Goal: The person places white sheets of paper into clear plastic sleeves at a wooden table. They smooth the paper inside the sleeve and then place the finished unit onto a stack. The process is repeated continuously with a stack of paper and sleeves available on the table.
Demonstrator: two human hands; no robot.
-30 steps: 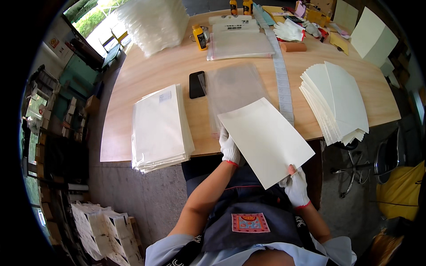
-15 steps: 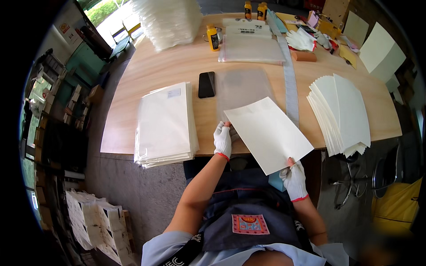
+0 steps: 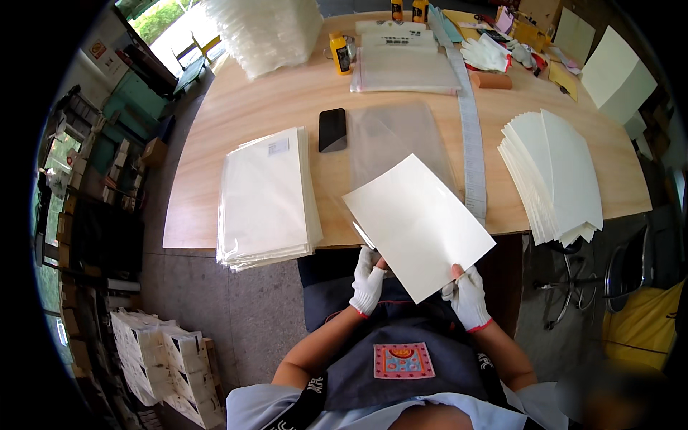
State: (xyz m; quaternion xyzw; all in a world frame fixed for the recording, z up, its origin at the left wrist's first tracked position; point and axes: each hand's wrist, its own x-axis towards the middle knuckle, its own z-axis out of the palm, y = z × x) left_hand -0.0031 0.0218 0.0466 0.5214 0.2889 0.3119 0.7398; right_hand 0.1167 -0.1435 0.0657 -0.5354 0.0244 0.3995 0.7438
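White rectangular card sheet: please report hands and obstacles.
White-gloved right hand pinches white rectangular card sheet, near edge. White-gloved left hand at left edge, grip unclear. Sheet partly hides translucent plastic sleeves; no obstacle seen.

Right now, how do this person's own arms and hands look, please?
The left hand and right hand wear white knitted gloves with red wrist edges; the right thumb's tip is uncovered. The forearms are bare, with light blue sleeves above. No cables show on them.

Label (image 3: 278,147) on bagged stack (image 3: 263,204), illegible; dark print (image 3: 405,41) on plastic bag (image 3: 373,44); white letters (image 3: 314,386) on black strap (image 3: 307,403); wall sign (image 3: 97,49).
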